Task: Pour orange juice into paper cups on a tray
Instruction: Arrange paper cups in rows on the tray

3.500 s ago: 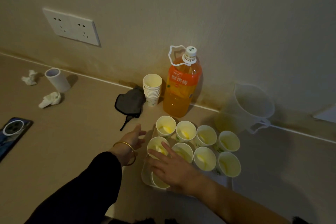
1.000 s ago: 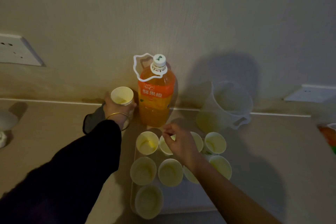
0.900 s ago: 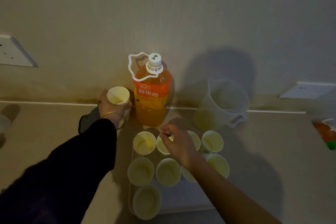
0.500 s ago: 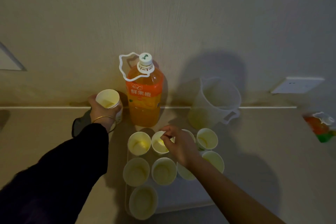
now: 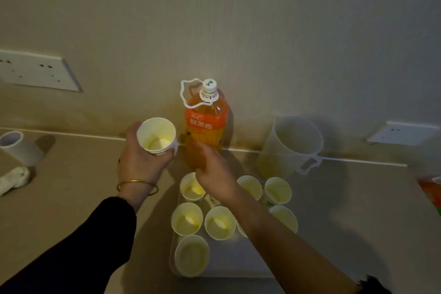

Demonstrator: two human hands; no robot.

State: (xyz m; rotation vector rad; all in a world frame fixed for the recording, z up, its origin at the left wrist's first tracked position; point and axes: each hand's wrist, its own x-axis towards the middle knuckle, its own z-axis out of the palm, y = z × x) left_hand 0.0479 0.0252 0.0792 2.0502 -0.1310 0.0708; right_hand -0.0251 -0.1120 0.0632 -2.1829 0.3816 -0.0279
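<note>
R hand [image 5: 216,175] now at bottle [image 5: 206,124], cup [image 5: 156,135] held

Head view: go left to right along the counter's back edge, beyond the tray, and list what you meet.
White tube → paper cup gripped in the left hand → orange juice bottle → clear jug → orange packet at the right edge.
</note>
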